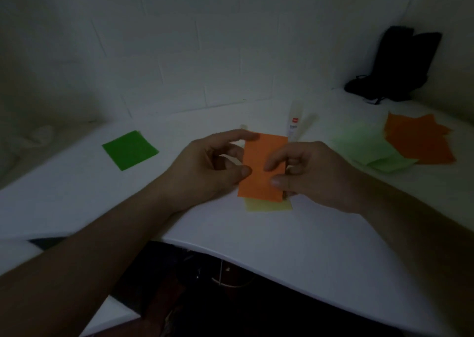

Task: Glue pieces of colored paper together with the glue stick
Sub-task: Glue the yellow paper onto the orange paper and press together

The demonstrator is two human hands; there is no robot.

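Hands meet over the middle of the white table [295,236]: the left hand [205,167] and right hand [307,175] each pinch a side of the orange paper [261,167] between thumb and fingers, above a pale yellow sheet [266,205]. Beyond it, toward the far edge, stands the glue stick [294,121]. A green square [130,149] lies near the left edge; light green sheets [369,149] and orange sheets [420,139] overlap toward the right edge.

black bag [395,67] (far right), white table [295,239]
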